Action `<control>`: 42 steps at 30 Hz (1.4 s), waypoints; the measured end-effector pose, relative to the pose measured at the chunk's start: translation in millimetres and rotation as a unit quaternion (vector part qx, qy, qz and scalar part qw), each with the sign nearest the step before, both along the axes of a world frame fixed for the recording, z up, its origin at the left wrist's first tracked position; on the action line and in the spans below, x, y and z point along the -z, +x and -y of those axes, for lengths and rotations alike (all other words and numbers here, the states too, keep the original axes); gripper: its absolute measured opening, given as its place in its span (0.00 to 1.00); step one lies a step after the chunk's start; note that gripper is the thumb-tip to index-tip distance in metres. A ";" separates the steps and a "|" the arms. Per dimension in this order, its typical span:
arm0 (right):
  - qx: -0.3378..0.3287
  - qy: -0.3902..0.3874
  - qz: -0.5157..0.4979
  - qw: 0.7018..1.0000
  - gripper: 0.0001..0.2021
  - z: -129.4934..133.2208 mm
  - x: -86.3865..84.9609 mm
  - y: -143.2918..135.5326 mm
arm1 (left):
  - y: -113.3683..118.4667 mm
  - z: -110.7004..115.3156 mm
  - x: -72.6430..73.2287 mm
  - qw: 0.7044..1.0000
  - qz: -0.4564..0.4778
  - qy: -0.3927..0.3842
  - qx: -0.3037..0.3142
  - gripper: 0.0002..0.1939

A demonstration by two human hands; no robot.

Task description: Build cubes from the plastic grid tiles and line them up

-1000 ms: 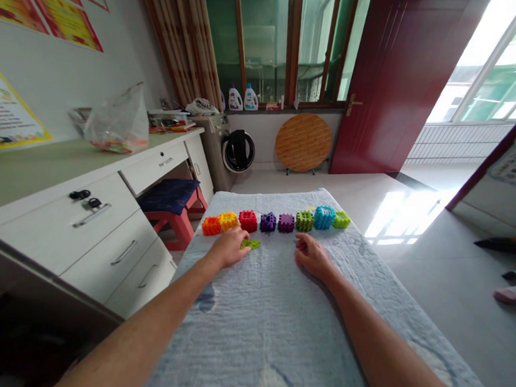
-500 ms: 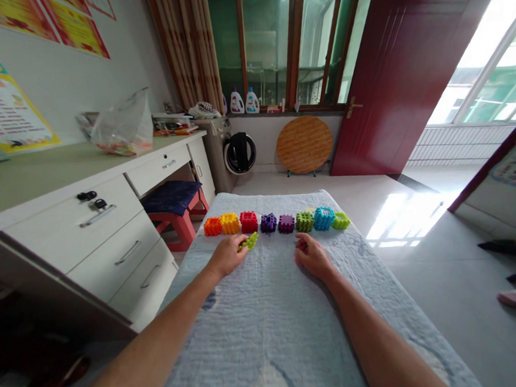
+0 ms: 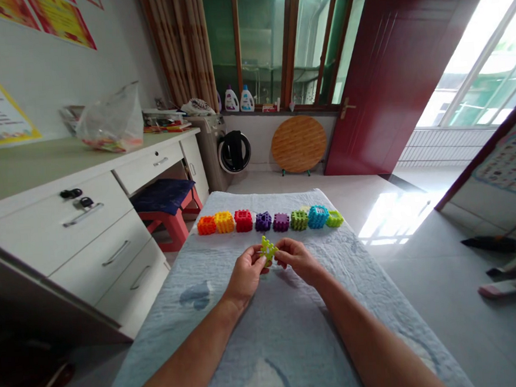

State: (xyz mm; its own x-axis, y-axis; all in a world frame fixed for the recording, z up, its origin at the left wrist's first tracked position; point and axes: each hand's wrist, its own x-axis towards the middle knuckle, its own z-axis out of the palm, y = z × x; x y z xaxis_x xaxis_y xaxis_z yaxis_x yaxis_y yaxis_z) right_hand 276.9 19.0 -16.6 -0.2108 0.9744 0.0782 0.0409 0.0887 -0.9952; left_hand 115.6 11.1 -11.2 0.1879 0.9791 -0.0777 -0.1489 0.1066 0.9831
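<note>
A small lime-green notched puzzle-block piece (image 3: pixel 268 249) is held up above the cloth-covered table (image 3: pixel 271 328). My left hand (image 3: pixel 246 272) grips its left side, and my right hand (image 3: pixel 301 260) pinches its right edge; both hands are closed. Behind them stands a row of interlocking blocks: orange (image 3: pixel 206 225), yellow (image 3: pixel 224 222), red (image 3: pixel 243 220), dark purple (image 3: pixel 263 221), violet (image 3: pixel 281 222), green (image 3: pixel 299 220), blue (image 3: pixel 318 216) and lime green (image 3: pixel 334 219). Fingers cover part of the held piece.
A white desk with drawers (image 3: pixel 110 227) flanks the table on the left, with a plastic bag (image 3: pixel 111 121) on top. A stool (image 3: pixel 168 203) is tucked beneath it. Beyond are a washing machine (image 3: pixel 213 149), a round wooden tabletop (image 3: pixel 299 143) and a red door (image 3: pixel 391 72).
My left hand has brought the lime-green piece rightward and nearer to me. My right hand has moved left and now grips it too. The view has shifted slightly.
</note>
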 end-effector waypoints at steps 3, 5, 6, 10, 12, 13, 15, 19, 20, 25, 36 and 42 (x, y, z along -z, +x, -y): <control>-0.006 -0.011 -0.015 1.000 0.14 0.1 1.9 -2.3 | 1.6 -0.7 7.3 1.000 0.002 0.008 0.007 0.18; -0.010 -0.016 -0.015 1.000 0.13 0.4 2.2 -3.8 | 2.6 -0.9 9.9 1.000 -0.003 0.024 0.006 0.18; -0.009 -0.016 -0.010 1.000 0.13 0.3 2.8 -4.5 | 2.8 -0.9 10.4 0.999 -0.010 0.034 0.008 0.17; 0.016 -0.005 0.016 1.000 0.10 -2.2 8.1 -6.0 | -0.2 -1.1 8.4 0.986 -0.106 0.130 -0.002 0.11; 0.025 0.006 0.017 1.000 0.10 -3.7 10.9 -5.6 | -3.9 -1.1 5.7 0.961 -0.187 0.198 -0.052 0.10; 0.026 0.011 0.018 0.999 0.09 -4.2 12.0 -5.1 | -5.9 -1.1 4.3 0.949 -0.219 0.218 -0.071 0.11; 0.023 0.018 0.029 0.999 0.08 -4.7 13.8 -4.1 | -9.3 -1.0 1.5 0.944 -0.236 0.220 -0.068 0.13; 0.010 0.027 0.065 0.997 0.06 -3.9 15.5 -3.5 | -12.2 -1.0 -1.6 0.970 -0.168 0.175 0.011 0.11; 0.008 0.028 0.060 0.998 0.06 -3.5 15.1 -3.7 | -12.3 -1.2 -1.6 0.974 -0.154 0.165 0.021 0.10; -0.020 0.007 -0.006 1.000 0.10 -0.7 9.7 -5.9 | -11.0 -3.0 2.2 0.995 -0.060 0.075 0.010 0.14; -0.021 -0.034 0.095 0.995 0.09 2.7 8.7 -8.5 | -7.9 -3.5 3.1 0.998 0.025 0.017 -0.061 0.17; -0.015 -0.053 0.069 0.996 0.10 1.5 8.8 -8.7 | -7.7 -4.8 2.3 0.998 0.029 0.005 -0.051 0.18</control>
